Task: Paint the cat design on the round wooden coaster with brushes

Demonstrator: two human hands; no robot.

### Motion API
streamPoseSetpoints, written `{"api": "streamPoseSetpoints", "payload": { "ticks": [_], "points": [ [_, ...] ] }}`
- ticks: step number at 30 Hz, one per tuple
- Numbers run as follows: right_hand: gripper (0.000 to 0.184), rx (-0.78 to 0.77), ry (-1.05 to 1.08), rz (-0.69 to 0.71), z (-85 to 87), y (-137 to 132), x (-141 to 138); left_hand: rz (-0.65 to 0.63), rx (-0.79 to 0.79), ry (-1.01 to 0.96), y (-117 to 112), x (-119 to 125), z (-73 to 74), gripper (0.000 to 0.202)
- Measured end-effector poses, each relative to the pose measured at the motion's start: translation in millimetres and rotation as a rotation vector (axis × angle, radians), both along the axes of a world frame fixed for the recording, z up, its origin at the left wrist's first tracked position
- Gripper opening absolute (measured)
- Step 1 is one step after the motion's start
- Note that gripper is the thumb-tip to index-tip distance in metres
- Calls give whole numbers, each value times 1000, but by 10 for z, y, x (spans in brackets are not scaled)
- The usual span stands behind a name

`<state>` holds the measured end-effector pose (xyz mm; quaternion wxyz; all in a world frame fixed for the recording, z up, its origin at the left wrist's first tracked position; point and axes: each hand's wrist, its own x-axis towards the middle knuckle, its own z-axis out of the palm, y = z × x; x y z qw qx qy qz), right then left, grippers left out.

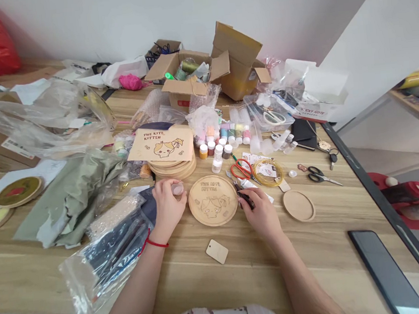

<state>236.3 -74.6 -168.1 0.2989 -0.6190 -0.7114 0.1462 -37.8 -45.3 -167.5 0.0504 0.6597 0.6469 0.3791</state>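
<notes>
Well, in the head view, the left hand (169, 207) curls its fingers around a small pale pot (177, 189), while the right hand (259, 212) pinches a dark slim item (246, 199), with the fingers pressed together on it. Between the hands lies an engraved coaster (212, 200), its kitten drawing and lettering showing no paint, with a blank coaster (299, 206) at its 3 o'clock and a coaster stack (173, 170) at 11 o'clock. Open bench (192, 278) spreads toward 6 o'clock around a wooden tag (217, 251), and a dark phone (386, 273) lies near the bench's right edge at 4 o'clock.
</notes>
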Motion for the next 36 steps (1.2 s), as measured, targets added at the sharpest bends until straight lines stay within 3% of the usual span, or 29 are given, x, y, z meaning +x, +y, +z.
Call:
{"api": "streamPoseSetpoints", "payload": {
  "ticks": [10,18,25,28,32,34,36],
  "points": [
    [28,9,30,-80,-2,3,10,1,18,-2,-34,38,90,28],
    [34,205,-126,-168,-24,63,152,-42,204,-55,-61,40,224,12],
    [34,119,-123,-203,-163,125,250,-65,218,-111,-107,45,259,14],
    [37,118,-53,-235,-122,129,247,-142,185,-217,-146,82,279,17],
    [43,125,154,-271,61,94,163,-302,119,-293,-263,228,347,39],
    [41,81,323,-213,178,44,57,-403,58,-320,-341,350,390,37],
    [39,6,522,-90,285,-34,-92,-549,-98,-388,-415,483,422,24]
  ]
}}
